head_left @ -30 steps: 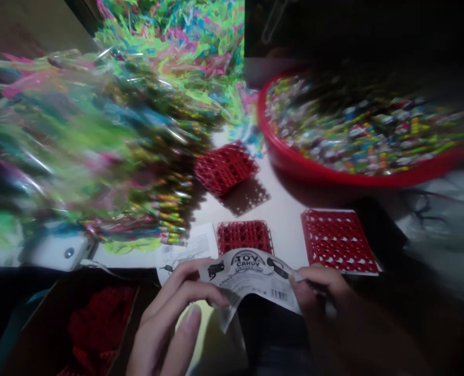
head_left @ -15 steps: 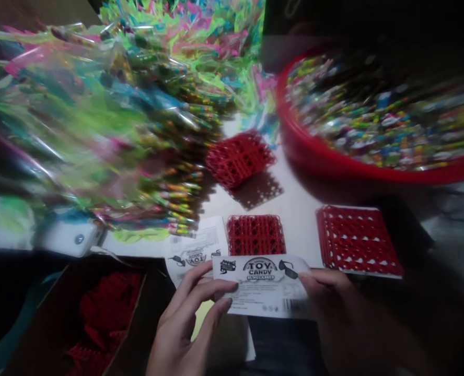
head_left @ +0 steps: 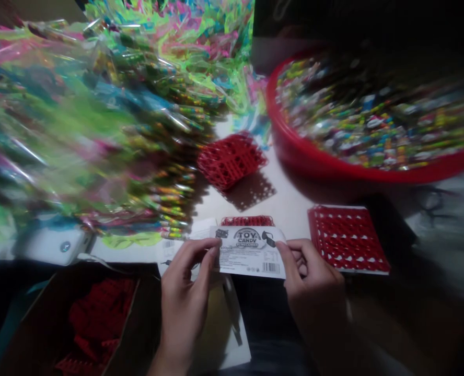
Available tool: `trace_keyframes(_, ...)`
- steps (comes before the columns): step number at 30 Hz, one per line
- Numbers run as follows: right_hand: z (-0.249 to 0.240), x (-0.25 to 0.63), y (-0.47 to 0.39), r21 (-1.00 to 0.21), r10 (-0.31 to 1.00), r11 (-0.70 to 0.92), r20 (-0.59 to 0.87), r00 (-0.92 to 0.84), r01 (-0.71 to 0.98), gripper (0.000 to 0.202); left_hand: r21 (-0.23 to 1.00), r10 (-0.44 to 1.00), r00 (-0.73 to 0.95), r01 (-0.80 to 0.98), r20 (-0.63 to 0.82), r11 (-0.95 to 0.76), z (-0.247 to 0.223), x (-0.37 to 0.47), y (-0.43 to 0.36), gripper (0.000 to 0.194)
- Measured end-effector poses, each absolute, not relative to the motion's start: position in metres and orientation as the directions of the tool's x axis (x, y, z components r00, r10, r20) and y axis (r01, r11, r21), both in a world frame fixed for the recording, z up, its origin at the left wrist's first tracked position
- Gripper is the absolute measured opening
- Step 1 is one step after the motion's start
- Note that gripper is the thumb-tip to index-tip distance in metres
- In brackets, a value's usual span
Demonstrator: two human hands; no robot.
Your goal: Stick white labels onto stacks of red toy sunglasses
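A white printed paper label (head_left: 251, 256) reading "Toy Candy Sunglasses" is stretched between my two hands. My left hand (head_left: 188, 287) pinches its left end between thumb and fingers. The right end is gripped by my right hand (head_left: 310, 277), whose other fingers are curled. Behind the label, a stack of red plastic lattice pieces (head_left: 247, 220) shows only its far edge. Farther back, another red lattice stack (head_left: 232, 159) leans at an angle on the white table (head_left: 294, 196). A third red stack (head_left: 347, 237) lies to the right of my right hand.
A red basin (head_left: 294, 141) full of small colourful wrapped pieces stands at the right. Bright plastic packs (head_left: 79, 136) are heaped at the left. A white phone-like device (head_left: 59, 245) lies by the table edge, above a box (head_left: 126, 324) holding red pieces (head_left: 102, 308).
Both hands have raised the label away from me, over the middle red stack, covering most of it. My right hand has come into clearer view. The whole scene has shifted slightly left.
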State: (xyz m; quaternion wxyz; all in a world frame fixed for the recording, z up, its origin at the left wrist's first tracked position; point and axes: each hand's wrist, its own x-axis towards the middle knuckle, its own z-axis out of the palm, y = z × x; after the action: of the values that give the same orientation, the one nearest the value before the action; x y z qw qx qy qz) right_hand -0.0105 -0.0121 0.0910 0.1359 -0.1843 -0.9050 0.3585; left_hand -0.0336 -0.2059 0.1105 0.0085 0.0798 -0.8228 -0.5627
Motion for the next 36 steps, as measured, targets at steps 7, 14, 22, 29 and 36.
trace_keyframes(7,0.085,-0.017,-0.009,-0.684,0.397,0.705,0.162,-0.903,0.187,0.024,0.898,-0.14,-0.987,-0.129,-0.077,0.42,0.108,-0.042,-0.2,0.01)
trace_keyframes(14,0.082,-0.018,-0.011,-0.688,0.466,0.675,0.119,-0.877,0.265,0.029,0.867,-0.092,-0.996,-0.037,0.01,0.498,0.11,-0.039,-0.196,0.013)
trace_keyframes(22,0.083,-0.014,-0.013,-0.7,0.515,0.64,0.086,-0.853,0.316,0.024,0.8,-0.06,-0.993,0.047,0.103,0.598,0.111,-0.021,-0.198,0.033)
trace_keyframes(29,0.085,-0.013,-0.013,-0.74,0.52,0.605,0.089,-0.85,0.293,0.016,0.707,-0.065,-0.982,0.083,0.18,0.702,0.107,-0.02,-0.204,0.039)
trace_keyframes(36,0.08,-0.017,-0.013,-0.775,0.47,0.604,0.158,-0.868,0.186,0.011,0.847,-0.136,-0.99,-0.037,0.042,0.53,0.103,-0.029,-0.2,0.014)
